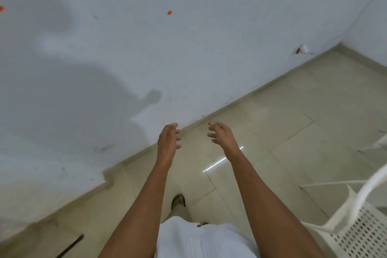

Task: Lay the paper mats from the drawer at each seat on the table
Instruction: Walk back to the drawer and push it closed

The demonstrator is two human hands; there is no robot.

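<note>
I am seeing no paper mats, drawer or table, only a white wall point(146, 48), so the risk I am weighing is clipping the white chair point(356, 226) close on my right while turning. Both arms are reaching forward, left hand point(168, 139) and right hand point(222, 135) facing each other, fingers loosely curled, holding nothing.

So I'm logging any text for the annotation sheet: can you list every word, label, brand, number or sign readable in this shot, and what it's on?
None: no readable text anywhere in this view.
The wall carries only small orange marks and scuffs, no letters.
The white plastic chair shows a perforated pattern, no brand or label.
The floor tiles are plain.
The left hand and right hand hold nothing, so no printed item there.
</note>
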